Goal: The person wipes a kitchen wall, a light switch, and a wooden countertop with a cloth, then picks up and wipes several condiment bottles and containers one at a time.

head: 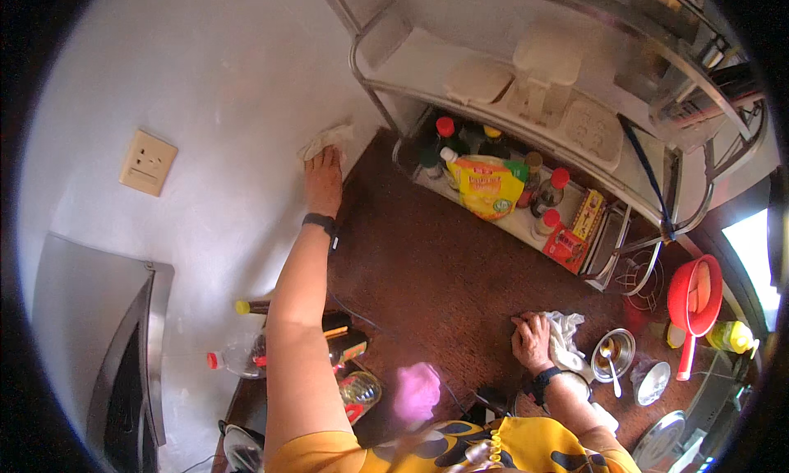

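My left hand [325, 180] reaches far out and presses a crumpled whitish cloth [317, 141] flat against the pale wall [234, 115], just above the edge of the dark brown countertop [419, 269]. My right hand [532, 342] leans on the countertop, its fingers apart and slightly bent. Touching or very near its thumb side lies a crumpled white cloth or bag [564, 337]; no grip on it shows. Farther right stands a metal bowl [624, 350] with a spoon [613, 371] in it. A pink cloth [417, 391] lies close to my body.
A metal rack [370, 84] holds sauce bottles [550, 192], a yellow pouch [487, 186] and boxes. A wall socket [148, 162] sits at left. Bottles [360, 390] stand beneath my left arm. A red strainer or ladle [693, 300] and a yellow bottle [730, 336] are at right.
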A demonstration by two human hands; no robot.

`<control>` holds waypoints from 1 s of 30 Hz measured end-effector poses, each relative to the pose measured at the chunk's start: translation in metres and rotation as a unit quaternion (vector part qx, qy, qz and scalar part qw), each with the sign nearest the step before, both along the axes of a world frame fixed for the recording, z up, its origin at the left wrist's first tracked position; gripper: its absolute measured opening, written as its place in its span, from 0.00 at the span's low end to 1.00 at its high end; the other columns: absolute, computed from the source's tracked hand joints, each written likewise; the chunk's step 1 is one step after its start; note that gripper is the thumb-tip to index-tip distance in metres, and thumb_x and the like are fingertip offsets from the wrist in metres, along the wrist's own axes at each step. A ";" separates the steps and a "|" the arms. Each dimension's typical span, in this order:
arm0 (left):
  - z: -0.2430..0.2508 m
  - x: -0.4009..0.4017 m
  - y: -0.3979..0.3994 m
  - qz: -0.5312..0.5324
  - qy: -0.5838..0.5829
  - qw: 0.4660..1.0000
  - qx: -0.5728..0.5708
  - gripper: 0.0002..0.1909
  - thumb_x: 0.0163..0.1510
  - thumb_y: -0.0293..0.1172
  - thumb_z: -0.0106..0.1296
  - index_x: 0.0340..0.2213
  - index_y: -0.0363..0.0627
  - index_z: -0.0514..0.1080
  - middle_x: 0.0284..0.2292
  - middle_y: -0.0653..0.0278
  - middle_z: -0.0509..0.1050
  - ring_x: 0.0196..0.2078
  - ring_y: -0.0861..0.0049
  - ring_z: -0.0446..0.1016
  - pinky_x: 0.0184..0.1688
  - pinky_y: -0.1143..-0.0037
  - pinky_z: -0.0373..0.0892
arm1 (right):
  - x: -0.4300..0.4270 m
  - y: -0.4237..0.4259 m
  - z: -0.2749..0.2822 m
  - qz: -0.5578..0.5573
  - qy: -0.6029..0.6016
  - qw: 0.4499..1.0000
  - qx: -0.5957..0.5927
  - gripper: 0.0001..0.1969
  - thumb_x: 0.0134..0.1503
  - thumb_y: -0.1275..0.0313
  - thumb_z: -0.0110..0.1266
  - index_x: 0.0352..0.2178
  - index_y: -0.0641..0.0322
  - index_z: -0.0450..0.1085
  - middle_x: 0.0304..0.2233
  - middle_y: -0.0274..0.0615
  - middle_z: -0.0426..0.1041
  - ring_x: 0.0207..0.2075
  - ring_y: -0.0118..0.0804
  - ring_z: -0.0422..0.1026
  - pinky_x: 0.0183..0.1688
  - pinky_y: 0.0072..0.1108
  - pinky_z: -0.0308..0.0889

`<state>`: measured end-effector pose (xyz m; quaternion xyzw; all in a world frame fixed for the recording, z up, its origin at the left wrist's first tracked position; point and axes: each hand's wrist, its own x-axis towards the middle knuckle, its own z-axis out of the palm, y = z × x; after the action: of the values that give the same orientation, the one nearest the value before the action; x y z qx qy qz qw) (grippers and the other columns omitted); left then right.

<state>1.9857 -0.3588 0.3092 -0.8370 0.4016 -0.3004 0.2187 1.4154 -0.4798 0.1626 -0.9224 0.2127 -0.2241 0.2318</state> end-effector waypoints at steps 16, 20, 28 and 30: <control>0.111 0.027 -0.132 -0.004 -0.130 0.987 -0.097 0.24 0.58 0.32 0.51 0.56 0.47 0.70 0.59 0.65 0.67 0.59 0.63 0.63 0.62 0.61 0.56 | -0.012 -0.001 -0.018 -0.007 0.043 0.999 0.010 0.21 0.43 0.78 0.58 0.43 0.56 0.73 0.44 0.48 0.69 0.43 0.54 0.68 0.45 0.43 0.66; -0.021 0.016 -0.109 -0.037 -0.020 0.999 -0.011 0.22 0.58 0.32 0.50 0.55 0.46 0.71 0.56 0.66 0.69 0.59 0.67 0.63 0.65 0.62 0.53 | -0.011 -0.005 -0.023 0.012 0.049 0.999 0.015 0.24 0.43 0.76 0.59 0.46 0.54 0.72 0.46 0.50 0.67 0.44 0.56 0.67 0.44 0.44 0.66; 0.004 0.021 -0.109 0.027 -0.081 0.996 -0.030 0.27 0.60 0.30 0.46 0.61 0.47 0.64 0.57 0.65 0.68 0.60 0.65 0.64 0.66 0.60 0.52 | -0.005 0.000 0.001 -0.017 0.046 0.998 0.028 0.20 0.45 0.81 0.57 0.43 0.56 0.74 0.42 0.46 0.70 0.43 0.53 0.69 0.47 0.41 0.66; 0.047 0.013 -0.108 0.015 -0.133 0.990 -0.051 0.26 0.60 0.29 0.45 0.60 0.47 0.65 0.58 0.65 0.68 0.60 0.65 0.64 0.66 0.59 0.53 | -0.003 -0.001 -0.002 -0.024 0.047 0.998 0.017 0.19 0.46 0.80 0.56 0.42 0.55 0.74 0.42 0.46 0.70 0.43 0.53 0.69 0.47 0.41 0.66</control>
<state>1.9985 -0.4666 0.3559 -0.8057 0.3407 -0.4254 0.2318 1.4124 -0.4807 0.1607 -0.9226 0.2490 -0.1819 0.2319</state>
